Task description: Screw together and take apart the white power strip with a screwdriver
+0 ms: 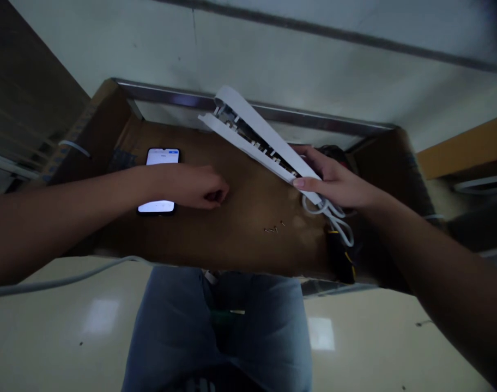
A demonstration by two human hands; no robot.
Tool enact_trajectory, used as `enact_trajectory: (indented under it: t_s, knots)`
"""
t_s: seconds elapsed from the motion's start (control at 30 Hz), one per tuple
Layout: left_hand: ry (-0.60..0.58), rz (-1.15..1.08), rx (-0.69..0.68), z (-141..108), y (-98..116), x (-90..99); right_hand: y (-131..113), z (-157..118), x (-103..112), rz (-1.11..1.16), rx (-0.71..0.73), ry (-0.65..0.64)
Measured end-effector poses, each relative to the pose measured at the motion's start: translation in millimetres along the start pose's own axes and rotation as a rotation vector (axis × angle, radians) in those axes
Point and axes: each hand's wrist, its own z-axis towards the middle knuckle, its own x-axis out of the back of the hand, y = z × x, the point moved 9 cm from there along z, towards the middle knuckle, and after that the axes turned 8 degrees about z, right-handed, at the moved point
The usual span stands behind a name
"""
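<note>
A long white plastic casing (268,136), parted along its side, shows metal parts inside. My right hand (326,177) grips its lower right end, with the thumb on the near edge. The casing's other end is raised toward the far side. A looped white cable (334,215) hangs by the held end. My left hand (203,188) is curled closed above the brown surface, left of the casing; what it holds, if anything, is hidden. Beneath the left wrist lies a phone (162,158) with a lit screen. Several small screws (275,228) lie on the surface between the hands.
The cardboard surface (232,239) has raised sides at left and right and a metal rail (183,98) behind. A black and yellow tool handle (341,256) lies at its near right. A pale cable (85,275) crosses the near left edge. The person's legs are below.
</note>
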Motion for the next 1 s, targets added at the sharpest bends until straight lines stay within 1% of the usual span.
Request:
enact_trajectory:
  t_s: [0.07, 0.13, 0.3, 0.4, 0.47, 0.6, 0.73, 0.83, 0.93, 1.0]
  knots:
    - [0.013, -0.004, 0.032, -1.4, 4.0, 1.7, 3.9, 0.5, -3.5, 0.06, -0.025, -0.017]
    - [0.033, -0.021, 0.074, -1.4, 3.6, 3.0, 7.3, 0.9, -6.7, 0.101, -0.039, -0.03]
    - [0.139, -0.021, 0.149, 3.3, -11.5, 7.3, 11.7, 0.5, -9.5, 0.153, -0.051, -0.021]
    - [0.148, -0.034, 0.172, 5.1, -20.1, 4.6, 11.9, 0.5, -8.5, 0.171, -0.047, 0.002]
    - [0.137, -0.027, 0.155, 5.4, -19.7, 1.8, 12.1, 1.1, -7.4, 0.18, -0.041, 0.022]
    - [0.127, 0.003, 0.121, 5.2, -11.0, -3.1, 14.3, 2.4, -6.9, 0.188, -0.03, 0.05]
    - [0.1, 0.052, 0.155, 6.1, -5.5, -6.2, 17.0, 3.4, -7.3, 0.173, -0.026, 0.066]
    - [0.063, 0.121, 0.145, 7.7, 2.4, -6.0, 16.8, 4.1, -8.3, 0.158, -0.023, 0.064]
    - [0.028, 0.244, 0.093, 9.4, 19.8, -8.7, 16.0, 4.6, -8.7, 0.133, -0.017, 0.061]
    - [0.048, 0.334, 0.007, 10.3, 40.3, -12.3, 16.1, 4.7, -8.5, 0.109, -0.01, 0.065]
